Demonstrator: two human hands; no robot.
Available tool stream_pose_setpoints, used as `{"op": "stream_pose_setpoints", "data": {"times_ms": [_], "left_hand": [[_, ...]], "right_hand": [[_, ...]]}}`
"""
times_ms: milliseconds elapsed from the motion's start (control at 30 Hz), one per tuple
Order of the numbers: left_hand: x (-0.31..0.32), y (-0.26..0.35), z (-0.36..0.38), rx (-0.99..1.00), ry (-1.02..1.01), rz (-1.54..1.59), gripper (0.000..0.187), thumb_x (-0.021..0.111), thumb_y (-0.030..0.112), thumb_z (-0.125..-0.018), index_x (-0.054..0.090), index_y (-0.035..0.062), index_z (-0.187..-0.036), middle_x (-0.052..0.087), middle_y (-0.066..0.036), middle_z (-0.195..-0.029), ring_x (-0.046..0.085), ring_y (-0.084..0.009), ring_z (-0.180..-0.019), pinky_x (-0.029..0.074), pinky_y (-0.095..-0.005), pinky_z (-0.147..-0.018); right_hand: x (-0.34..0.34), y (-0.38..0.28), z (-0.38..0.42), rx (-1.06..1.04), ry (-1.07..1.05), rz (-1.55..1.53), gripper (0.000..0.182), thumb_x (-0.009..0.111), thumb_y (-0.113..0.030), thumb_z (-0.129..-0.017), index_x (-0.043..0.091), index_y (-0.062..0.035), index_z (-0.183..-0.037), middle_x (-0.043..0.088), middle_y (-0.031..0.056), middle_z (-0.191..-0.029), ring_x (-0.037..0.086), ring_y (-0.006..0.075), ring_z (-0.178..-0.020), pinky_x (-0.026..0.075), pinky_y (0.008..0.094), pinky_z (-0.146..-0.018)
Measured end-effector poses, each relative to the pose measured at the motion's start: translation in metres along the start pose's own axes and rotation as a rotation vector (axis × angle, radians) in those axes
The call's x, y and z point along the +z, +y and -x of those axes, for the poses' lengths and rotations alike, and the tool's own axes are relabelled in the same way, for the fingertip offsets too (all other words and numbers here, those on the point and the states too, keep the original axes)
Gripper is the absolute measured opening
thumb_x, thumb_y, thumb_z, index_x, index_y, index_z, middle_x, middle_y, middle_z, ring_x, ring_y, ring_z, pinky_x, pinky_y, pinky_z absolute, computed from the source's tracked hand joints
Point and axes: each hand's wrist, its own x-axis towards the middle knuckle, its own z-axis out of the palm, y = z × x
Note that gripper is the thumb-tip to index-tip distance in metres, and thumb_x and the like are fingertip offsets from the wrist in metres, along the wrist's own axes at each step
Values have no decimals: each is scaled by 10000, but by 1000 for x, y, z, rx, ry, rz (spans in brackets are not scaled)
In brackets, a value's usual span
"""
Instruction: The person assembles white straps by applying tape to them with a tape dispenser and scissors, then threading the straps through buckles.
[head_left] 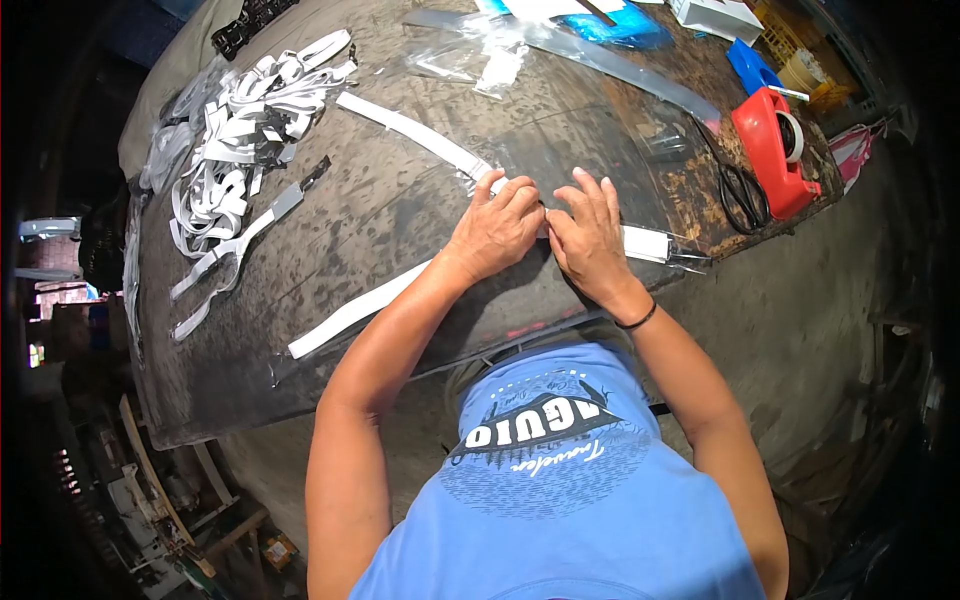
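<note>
My left hand (494,226) is closed, fingers curled down at the near end of a white strap (410,129). A little clear plastic shows by its fingertips. Close beside it, my right hand (588,236) has its thumb and forefinger pinched near my left thumb, the other fingers raised. What it pinches is hidden. Under my hands and left forearm runs another long white strip (362,308), apparently in a clear plastic sleeve. Its right end (645,244) shows past my right hand, with loose plastic at the tip.
A pile of white straps (225,150) lies at left, with a separate white strap (240,243) beside it. Clear plastic sleeves (600,65) lie across the back. Black-handled scissors (742,195) and a red tape dispenser (768,155) sit near the right table edge.
</note>
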Motion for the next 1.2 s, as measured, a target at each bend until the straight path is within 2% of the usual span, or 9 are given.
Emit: {"op": "stream_pose_setpoints", "data": {"times_ms": [167,233,333,567,700,767,900,967,1200], "left_hand": [[0,1,3,-20,27,-53,111,659,175,-750,606,145,-843,557,-11,-1013,525,-188,-1121,300,-490,-1041],[0,3,5,-5,51,-82,112,658,174,-754,618,156,-857,554,-3,-1021,517,-185,-1135,293,-496,-1047],[-3,6,6,6,47,-108,119,656,174,-761,638,174,-878,551,8,-1034,503,-184,-1161,280,-506,-1058],[-5,2,0,-31,-54,22,101,634,163,-785,646,163,-886,563,-1,-1033,499,-192,-1179,268,-514,-1075],[-5,-1,-2,-5,-80,4,109,633,156,-781,640,153,-890,569,-9,-1030,504,-193,-1177,267,-523,-1076],[-6,-3,-4,-10,-141,89,95,636,151,-803,636,142,-897,571,-15,-1044,507,-205,-1187,266,-552,-1072],[-8,-17,-11,-110,-265,332,66,632,151,-839,644,126,-898,564,-39,-1077,474,-243,-1236,241,-588,-1088],[-11,-23,-17,-167,-400,462,66,632,167,-854,665,111,-869,552,-31,-1126,418,-248,-1282,202,-649,-1088],[-18,-32,-32,-225,-626,517,113,626,221,-887,703,138,-893,511,-24,-1226,324,-248,-1353,144,-684,-1087]], "right_hand": [[12,6,-4,85,-30,-82,113,629,-94,-808,593,-39,-901,491,134,-1206,337,362,-1333,239,622,-1085],[18,9,-5,229,-123,-151,107,575,-116,-833,586,-36,-903,484,147,-1222,316,374,-1344,186,642,-1096],[19,11,-6,243,-160,-168,117,550,-136,-845,580,-40,-904,477,155,-1240,294,382,-1358,152,641,-1107],[18,15,-4,234,-209,-167,122,544,-144,-856,577,-46,-922,472,156,-1255,291,380,-1365,150,640,-1110],[7,11,4,182,-126,-193,171,619,-153,-840,582,-62,-980,474,146,-1234,306,375,-1354,173,634,-1107],[-3,5,9,130,-66,-170,264,695,-131,-804,576,-86,-1036,478,132,-1209,327,369,-1339,220,631,-1093],[-4,2,9,100,-88,-127,270,692,-121,-811,569,-91,-1050,484,123,-1208,341,368,-1331,240,633,-1083],[-3,3,9,89,-91,-110,275,690,-131,-820,561,-96,-1061,489,116,-1204,356,367,-1322,249,636,-1076],[1,3,5,181,-99,-210,197,681,-137,-822,588,-94,-989,506,103,-1186,365,363,-1319,239,639,-1069]]}}
